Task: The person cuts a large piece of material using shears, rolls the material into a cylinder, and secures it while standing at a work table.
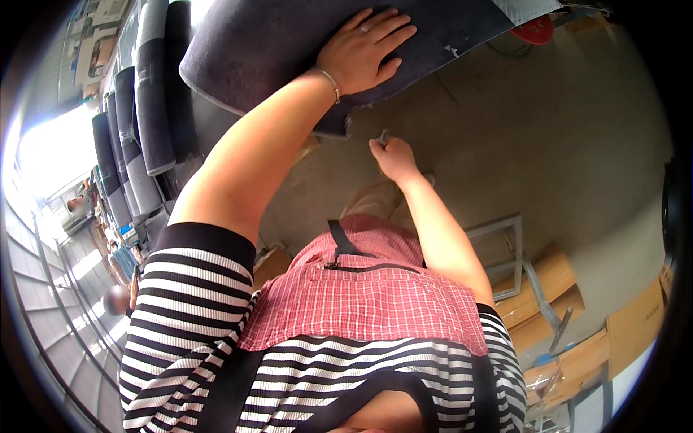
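Note:
My left hand (pixel 367 52) lies flat with its fingers spread on a dark navy carpet-like sheet (pixel 253 47). A bracelet circles that wrist. The sheet curves over on its left side, and its near edge is ragged, with a notched corner hanging down. Just below and to the right of that corner, my right hand (pixel 397 160) is closed around a small grey metal tool (pixel 382 136). Only the tool's tip shows above the fingers, so its kind is unclear. The tool is apart from the sheet.
Several dark and grey rolls (pixel 151 108) lean at the left. A red round object (pixel 533 30) is under the sheet's far right end. On the floor at lower right are a grey metal frame (pixel 518 252) and cardboard (pixel 635 325). Other people are in the left background.

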`<state>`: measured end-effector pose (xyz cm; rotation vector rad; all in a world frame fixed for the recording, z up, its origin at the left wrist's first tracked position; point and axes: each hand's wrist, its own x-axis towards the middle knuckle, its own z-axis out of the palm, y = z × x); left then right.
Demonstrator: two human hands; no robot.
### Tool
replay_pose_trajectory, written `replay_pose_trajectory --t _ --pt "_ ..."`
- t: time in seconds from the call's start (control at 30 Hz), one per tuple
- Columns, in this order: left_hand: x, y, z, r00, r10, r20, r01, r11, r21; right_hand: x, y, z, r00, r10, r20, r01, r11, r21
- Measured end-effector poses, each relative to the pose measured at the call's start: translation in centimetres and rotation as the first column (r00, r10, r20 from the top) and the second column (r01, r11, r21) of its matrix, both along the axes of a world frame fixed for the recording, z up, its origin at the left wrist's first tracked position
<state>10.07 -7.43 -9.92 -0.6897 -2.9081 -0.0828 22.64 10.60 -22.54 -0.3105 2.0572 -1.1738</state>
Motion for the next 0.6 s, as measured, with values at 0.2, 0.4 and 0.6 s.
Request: replay_pose_trajectory --t 0.2,0.4,0.6 --pt "0.2 0.0 0.0 1.000 -0.003 0.002 0.003 1.000 0.018 4.2 1.2 -5.0 0.994 -0.034 0.106 0.012 0.980 0.199" --pt "0.1 1.1 1.6 0.997 -0.017 0.081 0.008 0.994 0.112 9.5 9.3 -13.5 0.824 -0.229 0.518 0.069 0.949 0.309" --pt "0.1 0.4 1.7 0.996 -0.007 0.085 -0.002 0.995 0.096 3.0 -2.8 0.4 0.828 0.058 0.558 0.278 0.822 -0.498"
